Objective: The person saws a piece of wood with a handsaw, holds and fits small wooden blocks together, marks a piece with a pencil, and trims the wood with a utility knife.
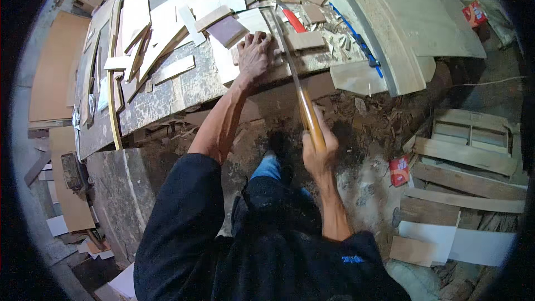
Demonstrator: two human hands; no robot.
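My left hand (255,56) presses down on a pale board (228,62) at the bench's front, its fingers curled and gripping it. My right hand (320,147) is closed round the yellow handle of a long, narrow-bladed hand saw (295,75), which reaches forward across the board just right of my left hand. Beside the blade lie a short wood offcut (306,42) and a red-handled tool (292,19). A purplish square piece (227,30) lies just beyond my left hand. Whether the saw's teeth are in the wood, I cannot tell.
Panels and offcuts (136,11) cover the worn bench (175,86). A blue bar clamp (362,42) and long curved boards (393,33) are at its right. Planks (462,178) and a red packet (399,170) lie low at right. A brown sheet (51,72) stands far left.
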